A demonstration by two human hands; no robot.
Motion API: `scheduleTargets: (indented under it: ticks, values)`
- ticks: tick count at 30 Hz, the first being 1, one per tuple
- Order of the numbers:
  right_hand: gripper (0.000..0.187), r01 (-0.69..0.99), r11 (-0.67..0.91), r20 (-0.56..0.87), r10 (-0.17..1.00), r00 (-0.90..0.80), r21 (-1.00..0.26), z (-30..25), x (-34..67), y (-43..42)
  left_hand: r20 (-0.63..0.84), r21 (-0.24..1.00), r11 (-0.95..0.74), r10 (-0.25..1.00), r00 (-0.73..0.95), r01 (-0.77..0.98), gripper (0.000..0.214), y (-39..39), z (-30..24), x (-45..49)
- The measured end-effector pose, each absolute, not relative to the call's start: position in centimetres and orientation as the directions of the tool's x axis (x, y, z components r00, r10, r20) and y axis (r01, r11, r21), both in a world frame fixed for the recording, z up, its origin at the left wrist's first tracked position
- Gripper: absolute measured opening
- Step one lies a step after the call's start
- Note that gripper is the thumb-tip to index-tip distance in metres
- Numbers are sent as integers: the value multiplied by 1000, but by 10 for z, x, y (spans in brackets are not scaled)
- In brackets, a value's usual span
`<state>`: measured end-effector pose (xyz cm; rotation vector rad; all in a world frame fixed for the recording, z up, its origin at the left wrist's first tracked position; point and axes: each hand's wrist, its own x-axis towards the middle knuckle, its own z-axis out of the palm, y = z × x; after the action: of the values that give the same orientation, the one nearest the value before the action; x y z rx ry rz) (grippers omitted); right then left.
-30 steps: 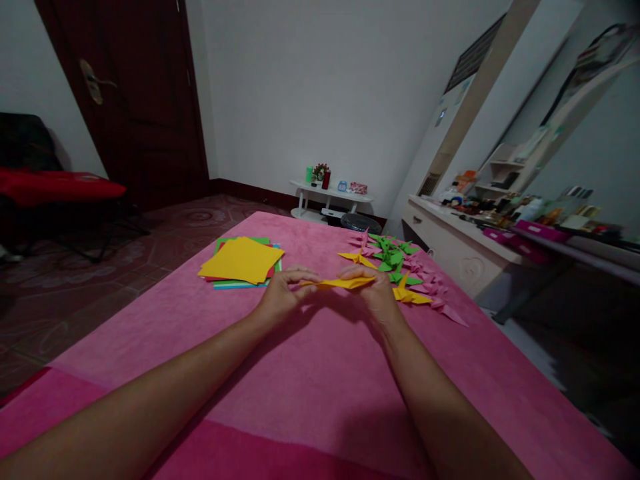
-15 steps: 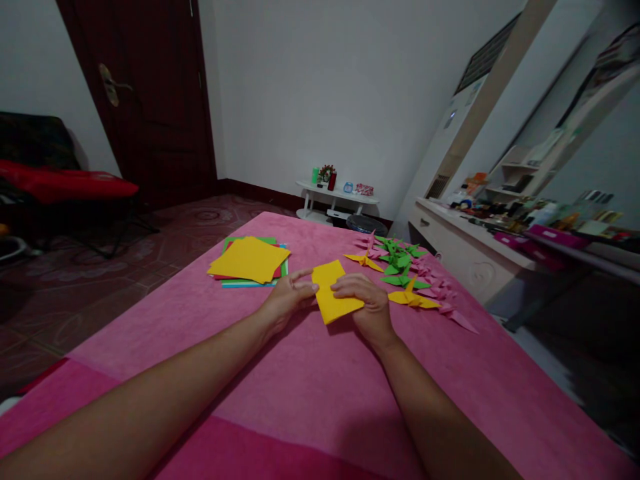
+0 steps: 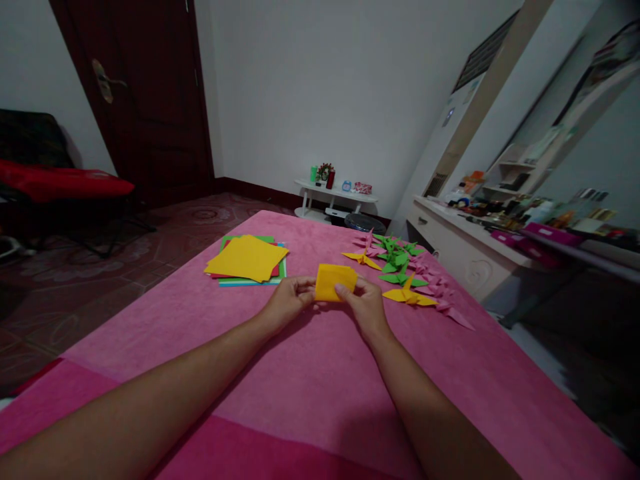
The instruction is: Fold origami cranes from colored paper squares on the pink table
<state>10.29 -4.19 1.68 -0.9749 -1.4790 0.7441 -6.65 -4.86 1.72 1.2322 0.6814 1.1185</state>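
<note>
Yellow folded paper square: gripped between our two hands, over the pink plush cloth.
Left hand: our fingers pinch its left edge.
Right hand: our thumb presses its face.
Multicoloured square paper sheets: stacked to our left.
Yellow, green and pink folded-paper cranes: clustered to our right.

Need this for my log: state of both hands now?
Left hand: holding the left edge of the folded yellow paper.
Right hand: closed on the same paper's right side.

this is a home, shown by its panelled door and cluttered dresser.
</note>
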Motion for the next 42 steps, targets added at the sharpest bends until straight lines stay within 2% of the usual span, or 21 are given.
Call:
scheduleTargets:
  ticks: [5, 12, 19, 25, 29, 33, 35, 39, 42]
  values:
    - [5, 36, 502, 495, 861, -116, -864, 22, 106, -46, 91, 929, -11, 976, 200, -370, 32, -45, 14, -70]
    - [18, -4, 424, 412, 879, -239, -906, 29, 110, -52, 83, 896, 4, 981, 177, -444, 32, -39, 10, -76]
    - [17, 61, 354, 349, 934, -82, -933, 28, 108, -53, 64, 913, -19, 993, 98, -408, 34, -41, 12, -76]
    - [35, -42, 374, 372, 927, 57, -926, 24, 105, -47, 63, 934, -39, 996, 56, -355, 38, -42, 16, -76]
    - [44, -136, 301, 299, 954, 33, -944, 23, 105, -46, 89, 956, -72, 995, 48, -285, 44, -43, 18, -75]
    - [28, -147, 171, 184, 980, -78, -974, 22, 103, -48, 117, 966, -98, 991, 65, -239, 43, -43, 18, -76]
    - [29, -157, 142, 153, 986, -62, -977, 22, 103, -49, 121, 965, -105, 991, 54, -240, 42, -43, 17, -76]
    - [32, -281, 105, 111, 994, -6, -954, 23, 106, -48, 97, 958, -88, 995, 20, -272, 39, -43, 17, -77]
    - [27, -273, 98, 105, 994, -10, -957, 23, 106, -47, 69, 948, -58, 997, 24, -312, 41, -44, 17, -76]
